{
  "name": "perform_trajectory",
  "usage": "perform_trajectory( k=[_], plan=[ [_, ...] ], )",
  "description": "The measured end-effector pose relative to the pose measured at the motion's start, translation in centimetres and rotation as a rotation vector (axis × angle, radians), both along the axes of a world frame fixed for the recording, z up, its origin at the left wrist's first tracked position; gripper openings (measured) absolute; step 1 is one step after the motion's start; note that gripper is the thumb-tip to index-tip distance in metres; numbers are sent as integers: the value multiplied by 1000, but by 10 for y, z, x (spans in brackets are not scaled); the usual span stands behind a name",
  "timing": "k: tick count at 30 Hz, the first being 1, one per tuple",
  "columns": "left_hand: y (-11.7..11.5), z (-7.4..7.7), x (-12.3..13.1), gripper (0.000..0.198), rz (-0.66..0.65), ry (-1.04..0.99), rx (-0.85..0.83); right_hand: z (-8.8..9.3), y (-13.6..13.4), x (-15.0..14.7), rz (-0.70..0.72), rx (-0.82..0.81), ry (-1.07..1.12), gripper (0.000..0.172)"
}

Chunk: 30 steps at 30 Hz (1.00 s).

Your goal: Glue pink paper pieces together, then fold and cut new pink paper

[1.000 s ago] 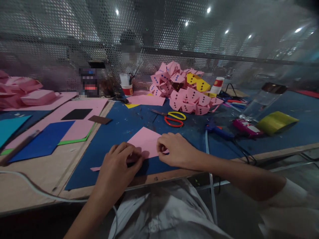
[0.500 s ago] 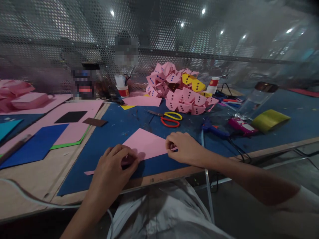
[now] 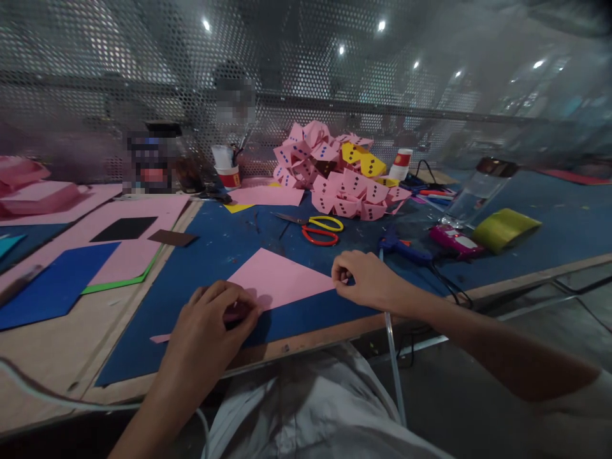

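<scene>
A folded pink paper sheet [image 3: 275, 280] lies on the blue mat [image 3: 229, 245] near the table's front edge. My left hand [image 3: 210, 325] presses down on the sheet's near left end, fingers curled over it. At the sheet's right corner my right hand [image 3: 366, 280] pinches the paper's edge between thumb and fingers. A thin pink strip [image 3: 160, 338] pokes out to the left of my left hand.
Red-and-yellow scissors [image 3: 318, 229] lie beyond the sheet, with a pile of folded pink and yellow paper pieces [image 3: 335, 172] behind them. A blue glue gun [image 3: 404, 248], a pink device [image 3: 454, 239] and a yellow tape roll [image 3: 504, 226] sit right. Coloured sheets [image 3: 95, 255] lie left.
My right hand has slid to the right along the folded edge of the pink sheet, uncovering more of it. My left hand stays pressed on the left end.
</scene>
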<state>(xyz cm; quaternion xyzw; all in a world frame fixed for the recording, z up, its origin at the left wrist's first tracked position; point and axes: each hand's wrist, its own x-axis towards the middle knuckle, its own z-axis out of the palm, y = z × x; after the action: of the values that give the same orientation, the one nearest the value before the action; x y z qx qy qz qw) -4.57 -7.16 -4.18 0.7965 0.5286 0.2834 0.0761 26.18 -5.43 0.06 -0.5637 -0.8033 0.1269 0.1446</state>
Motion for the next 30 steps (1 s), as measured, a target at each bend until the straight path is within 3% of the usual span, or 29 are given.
perform_trajectory(
  k=[12, 17, 21, 30],
  plan=[
    [1, -3, -2, 21, 2, 7, -5, 0, 0, 19, -29, 13, -17, 10],
    [0, 2, 1, 22, 7, -6, -14, 10, -3, 23, -30, 38, 60, 11],
    [-2, 6, 5, 23, 14, -7, -19, 15, -8, 8, 83, 85, 184, 7],
    [-5, 7, 13, 18, 47, 50, 12, 2, 8, -27, 326, 18, 81, 4]
  ],
)
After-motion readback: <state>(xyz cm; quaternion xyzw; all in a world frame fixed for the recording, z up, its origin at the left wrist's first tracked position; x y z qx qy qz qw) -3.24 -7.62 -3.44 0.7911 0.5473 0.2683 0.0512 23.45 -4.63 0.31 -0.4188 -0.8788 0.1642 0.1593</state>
